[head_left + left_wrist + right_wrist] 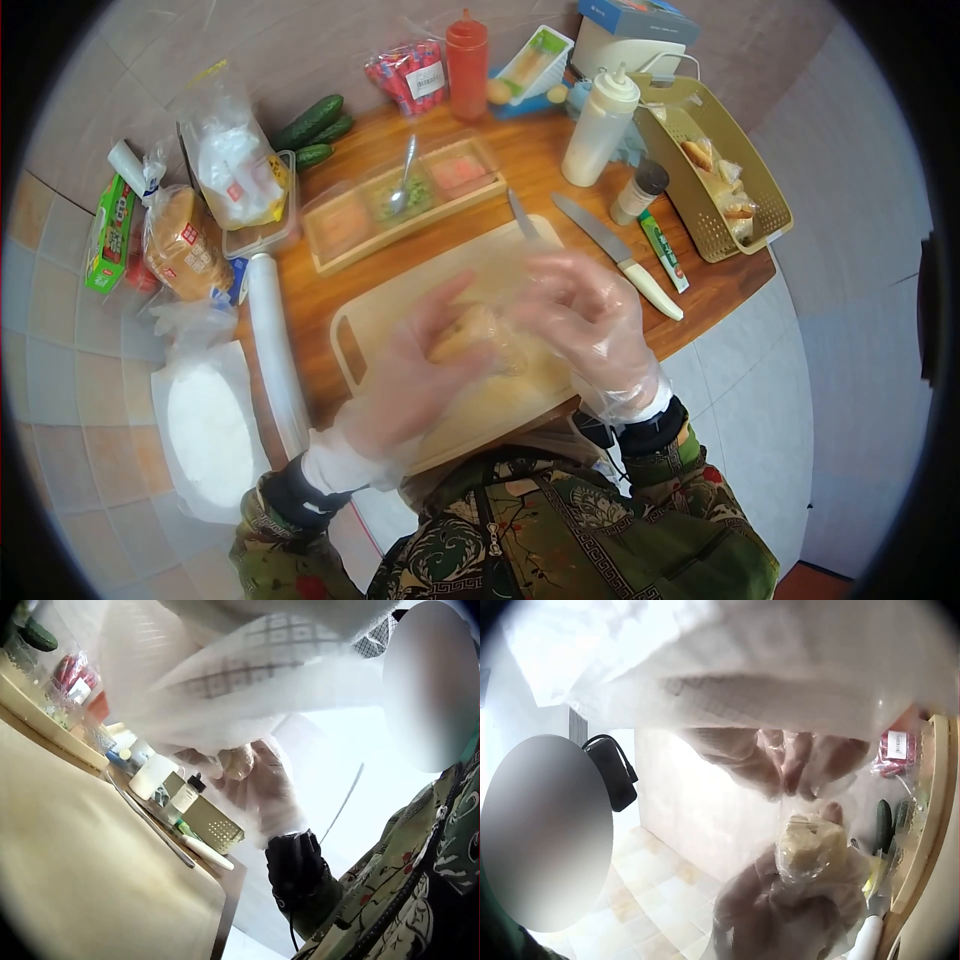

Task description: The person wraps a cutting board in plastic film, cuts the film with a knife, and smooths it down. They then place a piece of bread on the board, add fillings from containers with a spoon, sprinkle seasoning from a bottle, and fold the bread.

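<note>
Above the cutting board [480, 245], a pale bread-like piece in clear film [478, 338] sits between two hands in clear gloves. My left hand [425, 365] is blurred in the head view; in the right wrist view the left hand [780, 911] grips the wrapped piece [810, 851] from below. My right hand [590, 325] is beside it with bent fingers. Seen from the right wrist, the right hand [787, 761] has its fingertips bunched on thin film just above the piece. The left wrist view shows the right hand [262, 787] behind the piece [236, 761].
Beyond the board stand a divided tray [335, 262] with a spoon, a red bottle [467, 70] and a white bottle [600, 125]. A knife [620, 250] lies right, near a basket [715, 245] of wrapped pieces. Left are a film roll [272, 340] and bagged bread [185, 245].
</note>
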`<state>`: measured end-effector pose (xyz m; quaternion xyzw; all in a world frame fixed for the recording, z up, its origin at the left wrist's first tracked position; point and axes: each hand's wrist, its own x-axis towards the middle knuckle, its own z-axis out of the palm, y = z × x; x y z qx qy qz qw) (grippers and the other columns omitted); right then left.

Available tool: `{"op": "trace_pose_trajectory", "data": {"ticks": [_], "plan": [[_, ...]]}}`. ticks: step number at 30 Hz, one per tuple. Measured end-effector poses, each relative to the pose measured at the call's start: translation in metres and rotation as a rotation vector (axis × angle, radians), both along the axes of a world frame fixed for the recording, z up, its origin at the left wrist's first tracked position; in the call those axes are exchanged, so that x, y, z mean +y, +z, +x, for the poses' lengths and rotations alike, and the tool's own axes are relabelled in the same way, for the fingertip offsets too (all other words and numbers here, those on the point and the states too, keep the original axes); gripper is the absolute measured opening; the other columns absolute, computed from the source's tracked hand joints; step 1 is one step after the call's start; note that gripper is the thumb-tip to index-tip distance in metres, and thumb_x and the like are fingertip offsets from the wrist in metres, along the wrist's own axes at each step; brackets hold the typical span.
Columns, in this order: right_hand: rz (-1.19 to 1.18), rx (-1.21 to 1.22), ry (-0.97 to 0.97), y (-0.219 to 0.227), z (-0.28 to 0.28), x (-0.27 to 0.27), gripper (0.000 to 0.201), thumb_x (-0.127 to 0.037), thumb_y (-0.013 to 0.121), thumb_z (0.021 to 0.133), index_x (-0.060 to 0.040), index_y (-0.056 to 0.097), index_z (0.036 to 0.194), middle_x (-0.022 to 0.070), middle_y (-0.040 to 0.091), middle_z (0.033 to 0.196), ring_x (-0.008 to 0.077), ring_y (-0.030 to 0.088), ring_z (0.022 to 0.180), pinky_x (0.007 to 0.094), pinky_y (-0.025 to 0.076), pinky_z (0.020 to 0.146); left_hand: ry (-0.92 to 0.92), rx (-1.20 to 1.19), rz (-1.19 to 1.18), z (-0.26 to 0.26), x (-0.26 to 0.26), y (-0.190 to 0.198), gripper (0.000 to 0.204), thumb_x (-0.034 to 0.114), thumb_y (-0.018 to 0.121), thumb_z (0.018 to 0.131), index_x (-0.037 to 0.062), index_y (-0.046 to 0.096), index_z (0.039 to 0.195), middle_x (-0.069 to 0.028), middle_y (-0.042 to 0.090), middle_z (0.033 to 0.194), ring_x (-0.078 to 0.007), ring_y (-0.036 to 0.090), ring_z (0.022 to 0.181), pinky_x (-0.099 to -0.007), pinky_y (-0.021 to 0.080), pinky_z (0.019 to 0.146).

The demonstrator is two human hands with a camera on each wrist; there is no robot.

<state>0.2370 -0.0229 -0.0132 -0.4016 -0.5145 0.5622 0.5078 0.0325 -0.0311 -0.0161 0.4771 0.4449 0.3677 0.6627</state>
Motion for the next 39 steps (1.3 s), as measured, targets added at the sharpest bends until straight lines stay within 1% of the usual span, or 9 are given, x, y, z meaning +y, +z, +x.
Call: {"op": "trace_pose_trajectory", "data": {"ticks": [5,7,17,23,29,32,35,37,39], "plan": [[0.12,-0.164,0.002,0.007,0.003,-0.004,0.019,-0.004,0.073,0.091,0.003,0.071,0.109,0.0076,0.072,0.099,0.0105,0.066,0.087,0.0273,0.053,0.079,-0.064,0.076,0.106,-0.007,0.005,-0.004,0.07,0.01,0.076,0.088,0.0025,0.042,0.149,-0.0121,0.06,0.135,-0.0206,0.052,0.13,-0.0366,0.038,0.113],[0.14,-0.111,0.023,0.006,0.003,-0.004,0.012,-0.003,0.071,0.092,0.003,0.073,0.103,0.0073,0.073,0.098,0.0112,0.066,0.087,0.0277,0.054,0.079,-0.068,0.105,0.15,-0.006,0.005,0.002,0.082,-0.001,0.078,0.082,0.0007,0.037,0.152,-0.0141,0.062,0.131,-0.0171,0.06,0.117,-0.0323,0.049,0.101],[-0.031,0.076,-0.044,-0.001,-0.011,-0.007,0.015,-0.001,0.068,0.094,0.0037,0.069,0.107,0.0072,0.072,0.101,0.0113,0.066,0.095,0.0266,0.053,0.084,-0.156,0.113,0.195,-0.013,0.004,0.001,0.092,-0.002,0.081,0.08,0.0055,0.031,0.157,-0.0131,0.06,0.134,-0.0159,0.059,0.113,-0.0305,0.048,0.098],[-0.05,0.077,-0.067,-0.009,-0.017,-0.008,0.026,-0.002,0.069,0.093,-0.0008,0.065,0.119,0.0001,0.065,0.088,0.0054,0.06,0.082,0.022,0.049,0.073,-0.095,0.167,0.318,-0.012,0.001,-0.003,0.094,-0.002,0.083,0.075,0.0057,0.034,0.155,-0.007,0.058,0.119,-0.0143,0.056,0.106,-0.0293,0.047,0.094],[-0.039,0.028,-0.132,-0.016,-0.021,-0.007,0.029,-0.002,0.07,0.091,-0.0013,0.066,0.12,-0.0017,0.063,0.082,0.0033,0.056,0.073,0.0211,0.046,0.066,-0.105,0.195,0.404,-0.016,-0.001,-0.01,0.097,-0.004,0.084,0.071,0.0053,0.034,0.154,-0.0079,0.057,0.114,-0.0166,0.057,0.105,-0.031,0.047,0.092],[0.009,-0.172,-0.157,-0.024,-0.016,0.0,0.028,-0.003,0.072,0.089,-0.0014,0.067,0.117,0.0004,0.064,0.083,0.0052,0.056,0.071,0.0218,0.046,0.065,-0.135,0.201,0.486,-0.018,0.0,-0.012,0.096,-0.008,0.082,0.07,0.0061,0.034,0.153,-0.0091,0.058,0.113,-0.0192,0.06,0.106,-0.0327,0.05,0.091],[0.282,-0.251,-0.323,-0.033,-0.008,0.006,0.031,-0.003,0.076,0.085,-0.0034,0.069,0.115,0.0044,0.066,0.087,0.0105,0.061,0.072,0.0257,0.049,0.064,-0.11,0.089,0.488,-0.019,0.002,-0.014,0.095,-0.013,0.079,0.07,0.0071,0.035,0.152,-0.0098,0.059,0.113,-0.0219,0.063,0.109,-0.034,0.054,0.09],[0.585,-0.411,-0.444,-0.023,0.004,0.002,0.032,-0.003,0.079,0.079,-0.0062,0.071,0.11,0.0076,0.068,0.092,0.0199,0.066,0.078,0.0316,0.053,0.068,-0.089,0.065,0.57,-0.019,0.003,-0.015,0.095,-0.016,0.076,0.071,0.0083,0.034,0.152,-0.0106,0.06,0.113,-0.0239,0.064,0.111,-0.0344,0.056,0.09],[0.707,-0.462,-0.363,-0.011,0.008,-0.003,0.032,-0.002,0.08,0.077,-0.0071,0.072,0.107,0.0085,0.069,0.094,0.0237,0.066,0.082,0.0344,0.053,0.07,-0.085,0.068,0.594,-0.019,0.005,-0.015,0.095,-0.016,0.076,0.071,0.0083,0.034,0.152,-0.0104,0.06,0.113,-0.0235,0.064,0.111,-0.034,0.056,0.091]]}}
